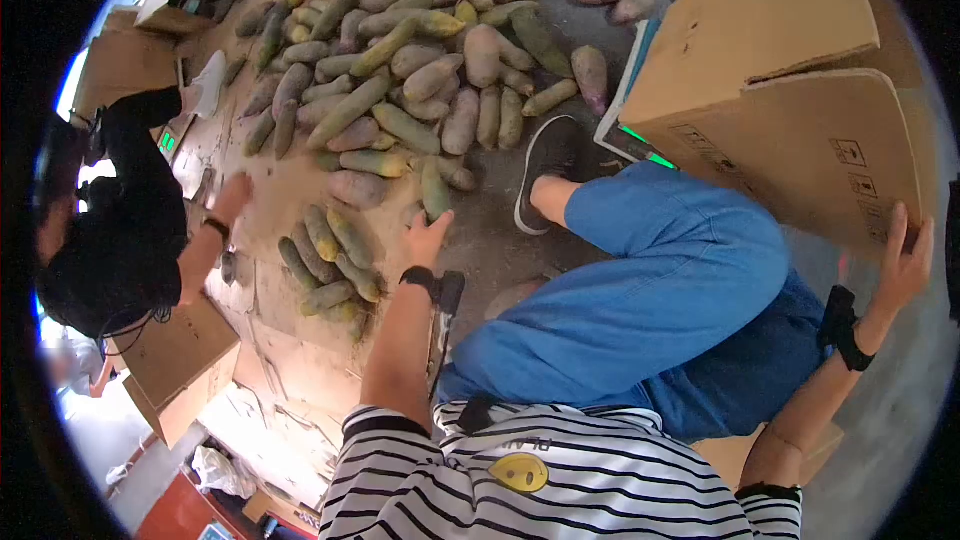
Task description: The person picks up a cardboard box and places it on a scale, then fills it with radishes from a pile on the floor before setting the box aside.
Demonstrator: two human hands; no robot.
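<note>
In the head view my left hand (pixel 428 234) reaches down to the floor, its thumb and fingers closed round the near end of a green radish (pixel 434 188). Just beyond it spreads a big heap of green and purplish radishes (pixel 410 65). A smaller cluster of radishes (pixel 330 255) lies left of my forearm. At the right, my right hand (pixel 908 258) grips the edge of a tall cardboard box (pixel 800 135) with its fingers. The box is tilted, with its flaps partly apart, and its inside is hidden from me.
A co-worker in black (pixel 130 210) crouches at the left, one hand stretched toward the radishes. An open cardboard box (pixel 185 365) stands near them. Flattened cardboard (pixel 285 360) covers the floor. Under the tall box sits a frame with green lit digits (pixel 640 140), beside my shoe (pixel 550 165).
</note>
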